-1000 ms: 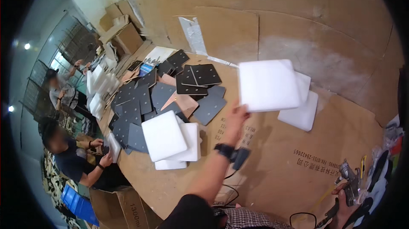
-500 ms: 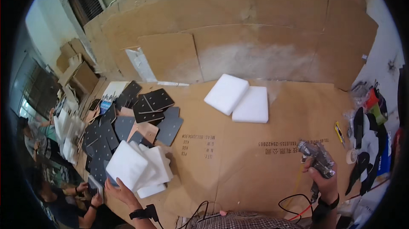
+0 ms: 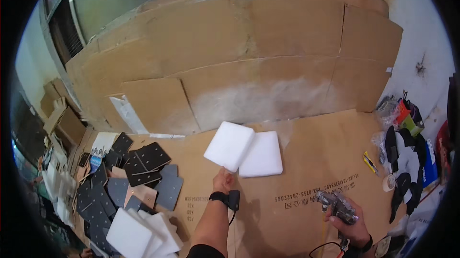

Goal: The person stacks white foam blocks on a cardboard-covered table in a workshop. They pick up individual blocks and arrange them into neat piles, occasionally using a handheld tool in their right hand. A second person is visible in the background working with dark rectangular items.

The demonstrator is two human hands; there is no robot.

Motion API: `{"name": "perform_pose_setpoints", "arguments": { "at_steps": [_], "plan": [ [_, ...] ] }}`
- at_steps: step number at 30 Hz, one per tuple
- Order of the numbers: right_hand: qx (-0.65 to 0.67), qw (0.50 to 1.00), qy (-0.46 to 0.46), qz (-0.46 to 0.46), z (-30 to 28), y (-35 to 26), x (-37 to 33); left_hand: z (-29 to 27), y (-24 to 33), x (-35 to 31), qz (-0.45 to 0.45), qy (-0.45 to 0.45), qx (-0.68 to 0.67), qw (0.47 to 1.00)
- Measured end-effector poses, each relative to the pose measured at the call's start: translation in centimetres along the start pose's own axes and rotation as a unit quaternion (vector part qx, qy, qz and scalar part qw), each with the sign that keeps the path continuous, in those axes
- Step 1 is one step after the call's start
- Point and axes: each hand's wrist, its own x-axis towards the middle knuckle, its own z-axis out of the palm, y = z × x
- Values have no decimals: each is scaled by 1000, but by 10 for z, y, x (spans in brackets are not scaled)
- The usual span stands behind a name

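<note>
Two square white foam blocks lie on the cardboard sheet ahead of me. The left foam block is turned at an angle and overlaps the right foam block. My left hand is at the near corner of the left block, its fingers curled closed on that corner; the fingertips are partly hidden. On the right, my right hand is wrapped round the grip of a metal spray gun, which points up and to the left, away from the blocks.
A pile of white foam blocks lies at the lower left, beside scattered dark drilled panels. Cardboard sheeting stands behind the work surface. On the right are a yellow cutter knife, a tape roll and black-grey gloves.
My left hand has moved from beside the foam pile, where its fingers were spread, to the left foam block. The view has shifted; the spray gun stays in my right hand.
</note>
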Motion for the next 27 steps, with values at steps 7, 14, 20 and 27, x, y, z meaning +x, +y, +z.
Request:
{"name": "perform_pose_setpoints", "arguments": {
  "at_steps": [7,14,20,27],
  "plan": [
    [-9,999,42,-6,-10,4,21,68,5,-18,83,55,13,995],
    [-32,997,64,-33,-14,-4,9,133,-89,-97,-15,-7,22,1000],
    [-32,997,55,-32,-30,-3,-16,91,-82,-101,224,135,358,896],
    [-72,997,-1,-22,-20,0,-23,60,-52,-53,342,62,403,847]
  ]
}}
